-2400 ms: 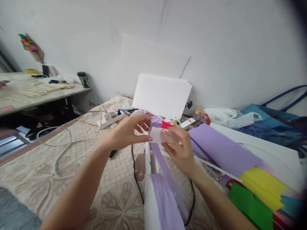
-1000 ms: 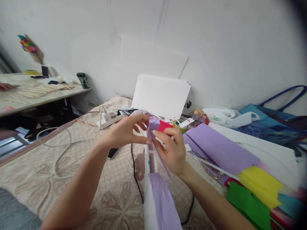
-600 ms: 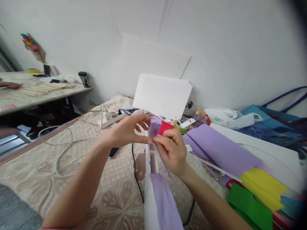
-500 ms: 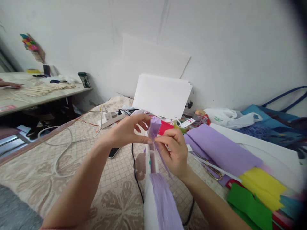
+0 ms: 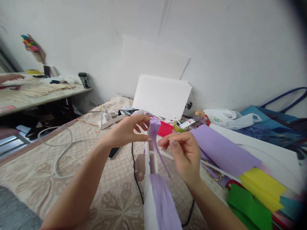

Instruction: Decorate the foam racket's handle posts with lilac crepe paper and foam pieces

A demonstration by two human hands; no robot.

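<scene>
My left hand pinches the upper end of a purple crepe paper strip at the far end of a long white board-like piece. From there the strip's narrow tail hangs down to the right. A wider band of purple crepe paper covers the near part of the white piece. Just right of the strip, apart from it, my right hand is closed in a pinch, thumb against fingers. A tiny pale bit shows at its fingertips, too small to name.
Scissors and folded purple paper lie on the right, with yellow and green sheets nearer. A power strip and a phone are on the left. Another person's hand is over sticks at the far-left table.
My right hand has let go of the purple strip and drawn back to the right. My left hand has stayed in place. The other person's hand has shifted.
</scene>
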